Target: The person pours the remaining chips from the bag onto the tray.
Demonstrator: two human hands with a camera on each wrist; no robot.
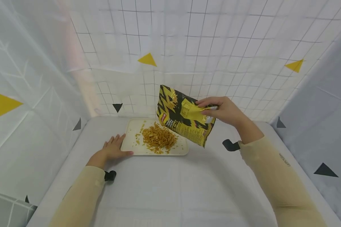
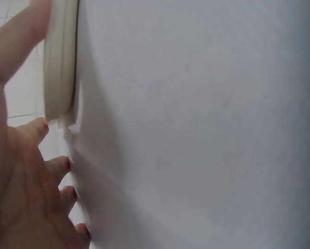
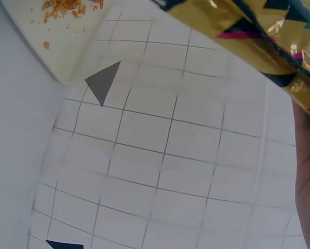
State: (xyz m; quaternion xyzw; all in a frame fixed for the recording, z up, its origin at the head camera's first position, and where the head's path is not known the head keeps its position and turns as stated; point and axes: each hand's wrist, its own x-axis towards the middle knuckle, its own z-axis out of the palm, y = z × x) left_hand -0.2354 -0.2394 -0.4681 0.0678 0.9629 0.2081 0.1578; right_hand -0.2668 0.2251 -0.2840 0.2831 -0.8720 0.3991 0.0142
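Note:
A yellow and black snack bag [image 1: 184, 115] hangs tilted over the right end of a cream tray [image 1: 130, 148]. My right hand [image 1: 224, 110] pinches it by its upper right part; its printed side faces the head camera. On the tray lies a heap of broken orange-brown chips [image 1: 159, 138], with crumbs scattered around it. My left hand [image 1: 112, 149] rests at the tray's left end, fingers spread and fairly straight. In the left wrist view, the thumb [image 2: 19, 39] touches the tray's rim [image 2: 60, 62]. The bag [image 3: 264, 41] partly hides the right hand [image 3: 309, 176] in the right wrist view.
The tray stands on a white-covered table [image 1: 159, 186], near its back edge. Behind it hangs a white sheet with a grid pattern [image 1: 230, 41] and coloured triangles. Side sheets [image 1: 321, 116] close in left and right. Each sleeve carries a small black wrist mount [image 1: 231, 145].

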